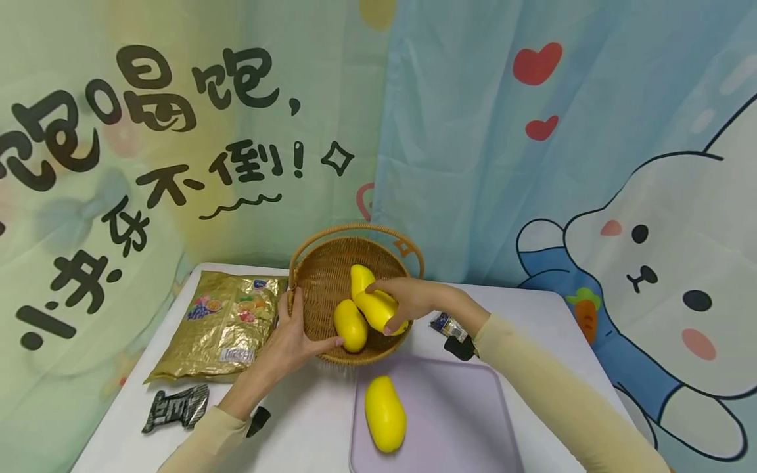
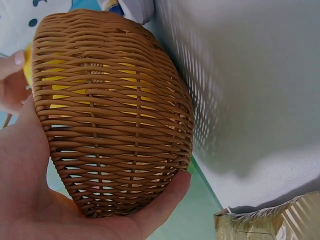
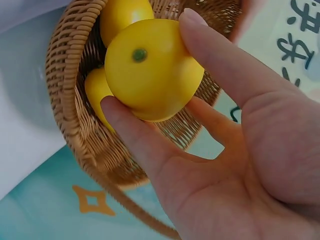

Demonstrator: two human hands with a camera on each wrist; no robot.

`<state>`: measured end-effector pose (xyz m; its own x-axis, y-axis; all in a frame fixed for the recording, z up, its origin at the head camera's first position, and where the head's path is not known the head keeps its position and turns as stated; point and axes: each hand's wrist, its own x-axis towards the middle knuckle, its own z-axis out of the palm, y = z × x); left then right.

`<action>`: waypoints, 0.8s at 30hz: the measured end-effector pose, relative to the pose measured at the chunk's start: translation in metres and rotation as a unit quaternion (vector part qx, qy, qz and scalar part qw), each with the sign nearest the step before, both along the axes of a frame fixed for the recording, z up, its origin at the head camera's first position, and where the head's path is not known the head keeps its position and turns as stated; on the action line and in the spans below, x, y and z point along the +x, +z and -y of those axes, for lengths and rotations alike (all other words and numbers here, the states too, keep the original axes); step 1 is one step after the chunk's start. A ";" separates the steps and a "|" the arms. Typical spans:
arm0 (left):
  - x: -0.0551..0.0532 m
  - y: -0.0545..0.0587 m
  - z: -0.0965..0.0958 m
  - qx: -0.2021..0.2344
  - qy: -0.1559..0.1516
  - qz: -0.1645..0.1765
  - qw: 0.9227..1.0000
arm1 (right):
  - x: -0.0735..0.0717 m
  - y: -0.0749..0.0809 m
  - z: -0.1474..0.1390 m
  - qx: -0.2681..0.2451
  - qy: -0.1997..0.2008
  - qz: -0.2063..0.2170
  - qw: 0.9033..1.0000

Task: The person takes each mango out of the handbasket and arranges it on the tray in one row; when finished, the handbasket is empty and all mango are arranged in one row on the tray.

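Your right hand (image 1: 414,297) pinches a mango (image 1: 378,310) over the basket (image 1: 319,295); inside, two more mangoes (image 1: 351,326) sit left of that hand. Your left hand (image 1: 291,343) grips the basket's side. Nearer you than both: tray (image 1: 455,414), fourth mango (image 1: 386,415) on it. Looks mid-transfer, in or out unclear; next calls for steady basket, clean release

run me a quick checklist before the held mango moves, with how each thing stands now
Right hand secure on held mango: ok, fingers and thumb pinch it
Left hand steadying basket: ok, it holds the side
Held mango clear of basket: not ok, it is over the opening
Basket base resting on table: cannot tell, no view settles it
Bare space on tray: ok, to the right of its mango
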<state>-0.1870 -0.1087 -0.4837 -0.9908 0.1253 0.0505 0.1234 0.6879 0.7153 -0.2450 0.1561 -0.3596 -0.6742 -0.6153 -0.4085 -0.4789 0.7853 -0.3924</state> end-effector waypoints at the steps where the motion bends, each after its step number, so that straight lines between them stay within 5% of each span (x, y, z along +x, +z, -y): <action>1: 0.000 -0.001 0.000 0.000 0.001 0.002 1.000 | 0.002 0.002 -0.003 -0.005 0.001 -0.003 1.000; 11: 0.001 -0.002 0.000 -0.005 0.001 0.007 1.000 | 0.040 0.013 -0.040 -0.082 -0.031 -0.003 0.996; 24: 0.002 0.001 0.000 0.006 0.001 0.011 1.000 | 0.068 0.014 -0.078 -0.102 -0.104 -0.008 0.989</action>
